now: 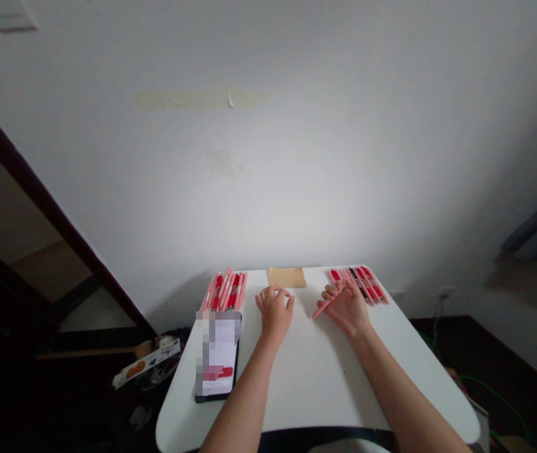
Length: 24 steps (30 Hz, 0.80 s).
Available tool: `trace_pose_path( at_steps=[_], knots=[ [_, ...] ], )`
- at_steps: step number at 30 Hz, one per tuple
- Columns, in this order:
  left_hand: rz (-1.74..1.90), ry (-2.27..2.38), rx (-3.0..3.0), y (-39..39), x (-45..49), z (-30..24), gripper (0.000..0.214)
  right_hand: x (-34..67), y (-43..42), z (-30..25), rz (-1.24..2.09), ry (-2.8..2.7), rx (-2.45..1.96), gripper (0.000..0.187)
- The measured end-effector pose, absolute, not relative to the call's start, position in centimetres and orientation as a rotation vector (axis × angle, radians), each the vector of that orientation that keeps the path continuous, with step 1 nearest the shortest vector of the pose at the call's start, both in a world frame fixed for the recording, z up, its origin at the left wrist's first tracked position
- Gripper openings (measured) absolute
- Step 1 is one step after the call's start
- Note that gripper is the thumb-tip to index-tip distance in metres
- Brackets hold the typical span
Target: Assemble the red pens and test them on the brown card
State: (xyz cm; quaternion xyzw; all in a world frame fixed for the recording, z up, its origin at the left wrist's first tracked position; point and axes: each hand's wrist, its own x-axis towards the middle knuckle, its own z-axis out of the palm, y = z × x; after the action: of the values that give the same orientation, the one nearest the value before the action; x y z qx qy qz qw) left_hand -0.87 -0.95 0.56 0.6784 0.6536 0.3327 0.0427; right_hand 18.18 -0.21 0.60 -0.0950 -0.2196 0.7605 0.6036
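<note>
My right hand is turned palm up, with its fingers closed on a pink pen that slants down to the left. Just behind it, a row of pink, red and black pens lies at the table's far right corner. My left hand hovers over the middle of the table, palm down, its fingers bent and apart with nothing seen between them. Left of that hand, a bundle of pink and red pens lies at the far left corner. A tan piece of paper or card sits at the back edge.
A smartphone with a lit, partly blurred screen lies on the left side of the white table. The pale wall rises right behind the table. On the floor to the left, a box rests among clutter.
</note>
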Motion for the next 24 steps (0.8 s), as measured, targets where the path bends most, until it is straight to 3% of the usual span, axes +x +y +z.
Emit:
trace_pose_path(
  at_steps=[6,14,24],
  knots=[
    [0.966,2.016,2.072,-0.95,-0.84,0.53,0.015,18.18,-0.2,0.62,1.743,-0.537,-0.249,0.028],
    [0.956,2.039,2.076,-0.88,-0.83,0.37,0.015,18.35,0.23,-0.03,1.739,-0.481,-0.204,0.02],
    [0.949,2.037,2.075,-0.89,-0.85,0.34,0.014,18.18,0.0,0.38,1.707,-0.46,-0.229,0.023]
  ],
)
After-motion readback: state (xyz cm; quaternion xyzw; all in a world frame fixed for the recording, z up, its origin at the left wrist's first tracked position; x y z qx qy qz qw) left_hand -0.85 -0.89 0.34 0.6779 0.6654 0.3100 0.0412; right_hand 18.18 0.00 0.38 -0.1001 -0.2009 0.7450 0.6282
